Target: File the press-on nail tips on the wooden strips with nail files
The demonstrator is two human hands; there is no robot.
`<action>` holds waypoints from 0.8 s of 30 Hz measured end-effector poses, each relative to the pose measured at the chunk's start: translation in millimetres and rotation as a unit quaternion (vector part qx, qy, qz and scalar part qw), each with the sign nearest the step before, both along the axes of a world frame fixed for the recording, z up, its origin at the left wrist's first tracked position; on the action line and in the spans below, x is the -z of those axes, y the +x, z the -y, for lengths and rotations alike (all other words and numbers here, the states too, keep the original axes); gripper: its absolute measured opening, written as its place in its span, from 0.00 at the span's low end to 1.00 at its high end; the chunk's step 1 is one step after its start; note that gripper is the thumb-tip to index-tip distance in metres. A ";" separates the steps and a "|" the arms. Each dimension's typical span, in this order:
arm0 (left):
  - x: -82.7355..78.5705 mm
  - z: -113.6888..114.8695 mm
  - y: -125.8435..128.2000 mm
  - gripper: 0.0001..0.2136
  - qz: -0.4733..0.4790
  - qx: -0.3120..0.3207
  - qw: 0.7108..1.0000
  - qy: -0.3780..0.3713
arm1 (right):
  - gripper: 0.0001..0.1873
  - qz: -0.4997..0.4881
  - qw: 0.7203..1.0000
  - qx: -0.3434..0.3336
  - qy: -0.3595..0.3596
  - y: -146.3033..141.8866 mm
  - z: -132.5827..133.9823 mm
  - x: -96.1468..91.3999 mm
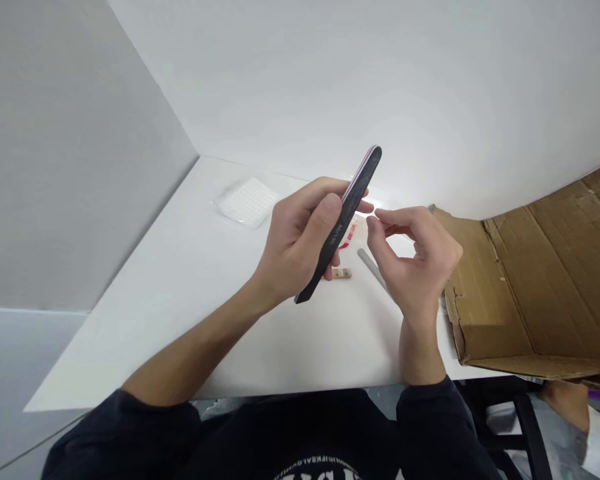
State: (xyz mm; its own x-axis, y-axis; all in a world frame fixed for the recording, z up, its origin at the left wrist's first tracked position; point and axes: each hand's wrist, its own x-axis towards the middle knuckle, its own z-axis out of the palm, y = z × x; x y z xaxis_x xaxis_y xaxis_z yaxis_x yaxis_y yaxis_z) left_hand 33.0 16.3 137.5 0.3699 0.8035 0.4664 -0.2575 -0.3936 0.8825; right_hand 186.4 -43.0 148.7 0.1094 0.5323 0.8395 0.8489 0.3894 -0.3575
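White counter (180,280), right edge: cardboard box (525,287). Left hand (300,247) grasping black nail file (347,223), thumb braced against its face for steady tilt. Right hand (415,260) empty, fingers half-curled, above steel strip (371,269).

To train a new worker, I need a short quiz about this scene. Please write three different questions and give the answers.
1. Which hand grips the black nail file?
2. True or false: the cardboard box is to the right of both hands.
3. What lies on the white table next to the right hand?
A) a slim grey stick
B) a pair of scissors
C) a mug

Key: 1. The left hand. 2. True. 3. A.
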 end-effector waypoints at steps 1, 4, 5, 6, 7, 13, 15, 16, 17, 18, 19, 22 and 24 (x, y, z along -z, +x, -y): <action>-0.5 0.4 0.0 0.18 -0.004 -0.001 1.000 0.000 | 0.06 0.000 1.000 0.005 -0.006 0.1 -0.1 0.2; -1.5 1.0 0.1 0.18 -0.009 -0.003 1.000 0.004 | 0.06 -0.007 1.000 0.009 -0.001 0.2 -0.6 0.6; -1.6 1.1 0.1 0.18 -0.010 -0.004 1.000 0.005 | 0.06 -0.008 1.000 0.004 0.003 0.3 -0.7 0.6; -1.6 1.1 0.1 0.18 -0.009 -0.006 1.000 0.005 | 0.06 -0.006 1.000 -0.002 0.003 0.3 -0.7 0.6; -1.7 1.0 0.1 0.18 -0.009 -0.007 1.000 0.005 | 0.06 -0.003 1.000 -0.006 -0.001 0.3 -0.6 0.6; -1.6 -0.1 0.3 0.17 -0.006 -0.009 1.000 0.001 | 0.05 -0.003 1.000 0.002 -0.008 0.4 2.0 0.1; -1.4 -0.1 0.3 0.17 -0.005 -0.005 1.000 -0.004 | 0.04 0.000 1.000 -0.014 -0.011 1.2 2.3 0.0; -1.4 0.0 0.3 0.18 -0.004 -0.002 1.000 -0.005 | 0.04 0.002 1.000 -0.020 -0.011 2.0 2.1 0.1; -1.6 0.3 0.2 0.18 -0.002 0.000 1.000 -0.007 | 0.04 0.002 1.000 -0.020 -0.006 3.2 1.9 0.3; -2.1 0.6 0.2 0.18 -0.001 0.001 1.000 -0.009 | 0.04 -0.001 1.000 -0.012 0.001 4.8 1.7 0.6; -2.9 0.8 0.0 0.17 0.002 0.001 1.000 -0.010 | 0.04 -0.009 1.000 -0.001 0.010 6.8 1.6 1.0; -5.8 0.4 -1.8 0.16 0.020 0.000 1.000 -0.010 | 0.04 -0.047 0.999 0.007 0.023 14.8 3.5 1.5; -5.8 -0.8 -5.5 0.16 0.024 -0.005 1.000 -0.010 | 0.06 -0.067 0.998 -0.014 0.012 20.4 6.3 0.8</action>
